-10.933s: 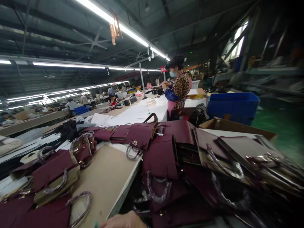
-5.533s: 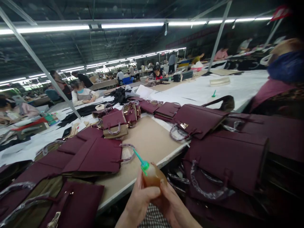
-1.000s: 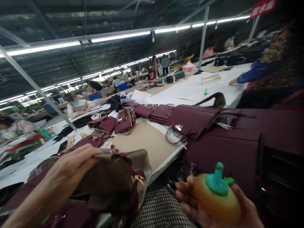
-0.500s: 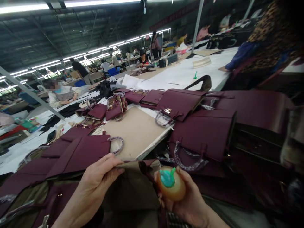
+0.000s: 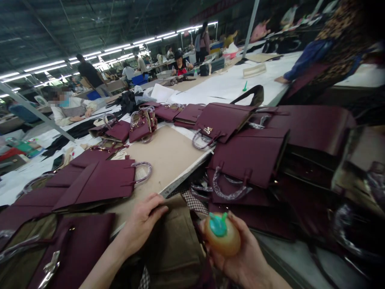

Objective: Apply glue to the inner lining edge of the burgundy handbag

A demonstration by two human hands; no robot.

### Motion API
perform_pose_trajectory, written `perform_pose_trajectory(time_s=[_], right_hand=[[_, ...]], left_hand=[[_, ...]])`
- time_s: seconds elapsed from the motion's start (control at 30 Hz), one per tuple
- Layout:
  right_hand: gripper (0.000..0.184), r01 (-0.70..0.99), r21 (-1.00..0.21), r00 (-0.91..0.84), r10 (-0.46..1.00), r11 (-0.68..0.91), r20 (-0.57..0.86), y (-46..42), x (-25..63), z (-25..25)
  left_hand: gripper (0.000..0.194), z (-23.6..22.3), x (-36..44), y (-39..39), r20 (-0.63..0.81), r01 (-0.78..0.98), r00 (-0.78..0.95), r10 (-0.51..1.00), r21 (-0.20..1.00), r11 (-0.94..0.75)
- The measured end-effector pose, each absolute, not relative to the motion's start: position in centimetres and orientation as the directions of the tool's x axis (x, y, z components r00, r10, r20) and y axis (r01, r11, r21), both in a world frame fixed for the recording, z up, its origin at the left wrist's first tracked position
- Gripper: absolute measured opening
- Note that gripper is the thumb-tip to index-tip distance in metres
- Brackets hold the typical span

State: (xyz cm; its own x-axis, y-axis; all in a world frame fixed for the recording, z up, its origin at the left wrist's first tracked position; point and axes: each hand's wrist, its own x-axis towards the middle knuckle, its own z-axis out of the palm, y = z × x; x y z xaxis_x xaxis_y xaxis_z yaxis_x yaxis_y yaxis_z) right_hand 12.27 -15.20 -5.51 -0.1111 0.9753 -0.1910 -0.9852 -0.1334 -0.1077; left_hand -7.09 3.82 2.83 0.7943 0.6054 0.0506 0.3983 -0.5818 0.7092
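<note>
Olive-lined bag [image 5: 177,237]. Lay low at centre, on the near side of the tabletop [image 5: 165,152]. Was pinched along its upper edge by the left hand [image 5: 141,224], between thumb and fingers. Ran out of view at the bottom; could not be made out as to base.

Amber bottle [image 5: 225,243]. Was wrapped by the curled right hand [image 5: 245,257], just beside the bag's right side. Showed mainly a rounded top and a blurred green cap [image 5: 218,225]. Could not be judged as touching the bag or apart from it.

Checked cloth [image 5: 194,200]. Showed just beyond the bag, otherwise mostly covered.

Left group of burgundy bags [image 5: 99,182]. Crowded the tabletop's left part; was cut off at lower left.

Pile of burgundy bags [image 5: 249,156]. Lay near the right hand; sank into shadow at far right, hard to tell apart there.

Near edge [image 5: 186,174] of the tabletop. Slanted up to the right; was hidden low down behind the left forearm. Bordered a bare tan stretch, open between both groups. Left only a narrow dark gap before the pile, partly filled by plastic-wrapped handles [image 5: 230,188].
</note>
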Motion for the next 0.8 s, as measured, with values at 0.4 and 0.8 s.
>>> perform_pose_trajectory(time_s=[0.4, 0.8], right_hand=[[0.037, -0.989, -0.105, -0.09, 0.986, -0.105, -0.138, -13.9, 14.1, -6.0], [0.04, -0.958, -0.281, 0.004, 0.972, -0.063, -0.233, -14.8, 16.2, -5.1]], left_hand=[[0.042, -1.0, -7.9, 1.0, -0.21, 0.466, 0.81, 0.548, 0.798, -0.383], [0.037, -3.0, -3.8, 0.6, -0.323, 0.557, 0.775, 0.544, 0.756, -0.345]])
